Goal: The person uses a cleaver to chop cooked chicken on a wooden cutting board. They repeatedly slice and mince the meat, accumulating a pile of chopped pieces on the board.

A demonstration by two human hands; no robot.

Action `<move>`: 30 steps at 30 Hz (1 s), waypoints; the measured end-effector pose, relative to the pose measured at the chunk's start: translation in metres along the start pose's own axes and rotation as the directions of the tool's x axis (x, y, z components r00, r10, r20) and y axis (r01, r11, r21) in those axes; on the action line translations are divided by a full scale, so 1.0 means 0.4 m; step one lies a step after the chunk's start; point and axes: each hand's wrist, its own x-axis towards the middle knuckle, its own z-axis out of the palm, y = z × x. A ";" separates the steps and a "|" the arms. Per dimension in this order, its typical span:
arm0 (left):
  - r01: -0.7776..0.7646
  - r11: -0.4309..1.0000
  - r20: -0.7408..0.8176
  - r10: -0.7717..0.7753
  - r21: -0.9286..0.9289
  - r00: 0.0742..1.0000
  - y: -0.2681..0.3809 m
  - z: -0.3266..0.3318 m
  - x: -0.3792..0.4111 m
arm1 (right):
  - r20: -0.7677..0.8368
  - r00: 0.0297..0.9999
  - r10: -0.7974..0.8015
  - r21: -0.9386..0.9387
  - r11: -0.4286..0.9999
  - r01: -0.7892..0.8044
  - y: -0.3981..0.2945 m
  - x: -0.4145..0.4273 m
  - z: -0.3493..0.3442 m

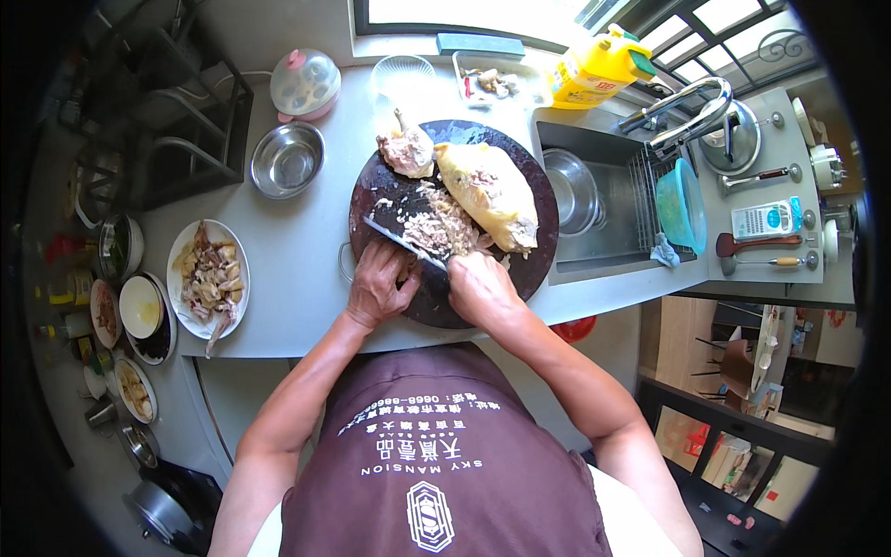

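Observation:
On a round dark chopping board [433, 306] lies a heap of chopped pale meat [445, 226]. My right hand [482, 284] grips a knife whose blade [400, 240] slants up and left across the board. Close beside that blade, my left hand [381, 282] rests on the board with curled fingers; a piece of meat, mostly hidden, shows between its thumb and fingers. Behind the heap sits a large yellow-skinned piece of poultry [487, 191], apparently a whole bird's body. A poultry leg [406, 150] lies at the board's back left, its bone pointing away.
A plate of chopped poultry [211, 275] and a steel bowl [287, 160] stand left. Right of the board is a sink [612, 237] with a tap [686, 111] and a blue-green basket [681, 205]. Behind are a clear tray [498, 82] and a yellow jug [595, 69].

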 end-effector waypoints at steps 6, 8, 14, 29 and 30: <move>0.022 1.000 0.064 -0.022 -0.004 0.998 -0.016 0.012 -0.024 | -0.022 0.997 0.068 0.049 0.997 -0.067 -0.019 0.068 0.074; 0.049 0.999 0.089 -0.049 0.006 0.995 -0.020 0.012 -0.041 | -0.102 0.995 -0.019 0.054 0.998 0.024 0.006 0.065 0.063; 0.076 0.996 0.011 -0.076 0.036 0.997 -0.007 0.014 -0.043 | 0.154 0.983 0.103 -0.001 0.995 -0.104 -0.016 0.010 0.042; 0.065 0.997 0.087 -0.069 0.039 0.994 0.004 0.005 -0.043 | 0.031 0.997 0.070 0.027 0.997 -0.070 -0.023 0.051 0.052; 0.075 0.996 0.094 -0.078 0.038 0.992 0.001 0.010 -0.045 | 0.039 0.997 0.067 -0.004 0.998 -0.067 -0.008 0.040 0.039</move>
